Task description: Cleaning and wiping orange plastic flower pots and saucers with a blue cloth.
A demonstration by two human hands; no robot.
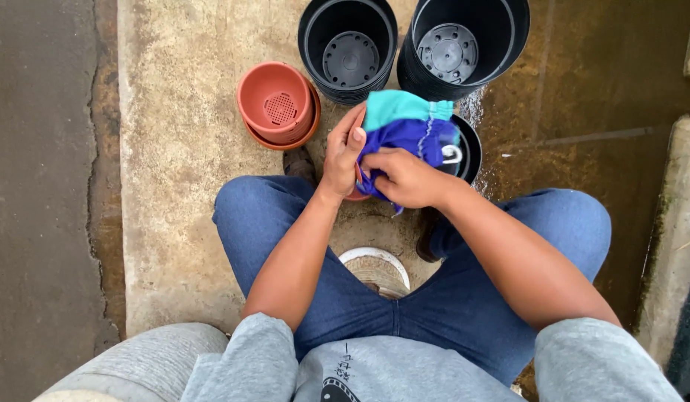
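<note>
My left hand (342, 152) grips the rim of a terracotta-coloured pot (357, 195), which is mostly hidden behind the hands and cloth. My right hand (406, 177) presses a blue and teal cloth (408, 126) against that pot. Both hands are held above my knees, over the concrete slab.
A stack of terracotta plastic pots (278, 104) lies to the left of the hands. Two stacks of black plastic pots (348, 48) (464, 45) stand beyond. Another black pot (468, 152) sits behind the cloth. The ground (583, 112) at right is wet. A white round stool edge (374, 264) shows between my legs.
</note>
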